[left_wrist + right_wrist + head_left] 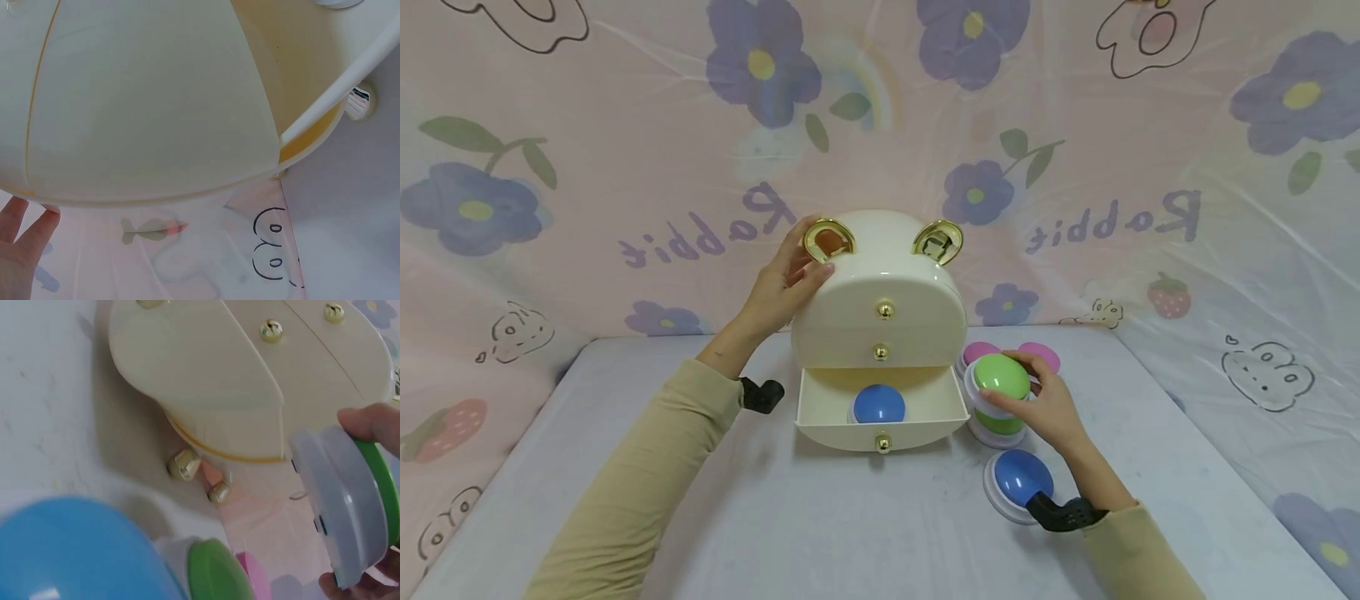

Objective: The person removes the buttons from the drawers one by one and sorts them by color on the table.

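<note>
A cream drawer box point(880, 300) with gold ears stands on the counter point(850, 525), its bottom drawer point(880, 417) pulled out around a blue dome button point(878, 404). The left hand point(786, 279) rests flat-fingered against the box's upper side. Just right of the drawer, the right hand point(1045, 404) grips a green dome button point(1000, 379), stacked on another green one.

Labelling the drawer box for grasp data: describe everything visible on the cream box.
The cream box looks like glossy plastic, with a rounded top, two gold ears and three gold-knobbed drawers. It stands upright on the table. Its bottom drawer is pulled open and holds a blue dome button. The left hand rests on its upper left side.
</note>
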Demonstrator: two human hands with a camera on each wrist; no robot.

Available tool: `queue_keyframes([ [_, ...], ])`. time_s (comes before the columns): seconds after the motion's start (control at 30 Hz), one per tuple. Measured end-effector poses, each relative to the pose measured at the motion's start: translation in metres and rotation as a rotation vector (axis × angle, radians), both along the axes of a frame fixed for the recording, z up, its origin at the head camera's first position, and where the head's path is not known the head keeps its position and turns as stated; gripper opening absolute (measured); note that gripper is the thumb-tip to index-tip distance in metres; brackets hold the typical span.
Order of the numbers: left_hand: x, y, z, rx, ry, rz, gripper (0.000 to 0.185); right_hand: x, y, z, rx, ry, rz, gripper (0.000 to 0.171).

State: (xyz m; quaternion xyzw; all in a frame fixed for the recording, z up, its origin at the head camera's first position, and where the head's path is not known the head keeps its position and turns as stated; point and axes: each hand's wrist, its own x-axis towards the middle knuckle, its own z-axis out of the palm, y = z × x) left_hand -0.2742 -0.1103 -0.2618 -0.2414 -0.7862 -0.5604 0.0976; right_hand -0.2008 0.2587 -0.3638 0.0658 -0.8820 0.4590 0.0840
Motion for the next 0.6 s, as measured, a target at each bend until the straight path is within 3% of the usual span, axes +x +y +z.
queue_keyframes([
  [0.1, 0.007, 0.001, 0.005, -0.001, 0.002, -0.009, 0.066, -0.002, 0.006, -0.001, 0.011, -0.015, -0.027, 0.071],
  [0.33, -0.013, -0.004, -0.012, 0.008, 0.022, 0.005, 0.067, -0.007, 0.017, -0.002, 0.025, -0.019, -0.053, 0.071],
  [0.6, -0.020, -0.003, -0.017, 0.015, 0.011, 0.004, 0.067, -0.007, 0.030, -0.004, 0.064, -0.089, -0.119, 0.076],
])
